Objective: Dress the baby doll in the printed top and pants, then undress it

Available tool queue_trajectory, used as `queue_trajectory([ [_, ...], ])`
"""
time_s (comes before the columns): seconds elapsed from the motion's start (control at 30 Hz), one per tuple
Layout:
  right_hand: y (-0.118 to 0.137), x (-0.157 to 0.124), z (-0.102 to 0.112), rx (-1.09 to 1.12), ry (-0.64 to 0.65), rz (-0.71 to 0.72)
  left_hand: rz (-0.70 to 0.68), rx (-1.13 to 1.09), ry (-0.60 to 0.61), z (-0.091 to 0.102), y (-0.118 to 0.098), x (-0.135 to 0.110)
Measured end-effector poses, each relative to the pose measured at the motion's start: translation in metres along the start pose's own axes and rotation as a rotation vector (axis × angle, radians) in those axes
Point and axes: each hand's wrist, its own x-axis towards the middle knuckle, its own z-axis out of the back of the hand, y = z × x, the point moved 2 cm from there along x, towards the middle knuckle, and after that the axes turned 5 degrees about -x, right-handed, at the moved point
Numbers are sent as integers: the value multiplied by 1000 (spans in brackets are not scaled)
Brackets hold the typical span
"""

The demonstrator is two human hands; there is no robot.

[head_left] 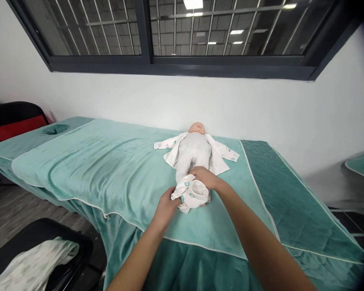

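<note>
A baby doll (194, 146) with a grey-white cloth body lies on its back, its head toward the wall. Beneath it an open white jacket (220, 155) with printed sleeves is spread out to both sides. Bunched around the doll's lower legs is a pair of white printed baby pants (197, 197). My left hand (167, 204) pinches the left edge of the pants. My right hand (204, 177) is closed at their upper edge by the doll's legs; its fingertips are partly hidden. The doll's feet are mostly covered by the cloth.
A light green blanket (109, 161) covers the massage bed (291, 190), which has a face hole (56, 128) at the left. A black chair (75, 234) with a patterned cloth (36, 262) stands at lower left. A black and red chair (16, 121) is behind. The wall (124, 101) borders the bed.
</note>
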Motion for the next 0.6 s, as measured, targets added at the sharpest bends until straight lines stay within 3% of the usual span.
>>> queue_trajectory([
  [0.1,-1,-2,0,34,-18,5,-54,29,-20,6,3,15],
  [0.33,5,-10,4,51,-43,16,-324,236,-79,18,0,46],
  [0.6,12,-12,4,81,-76,-123,-549,594,-51,22,-12,92],
])
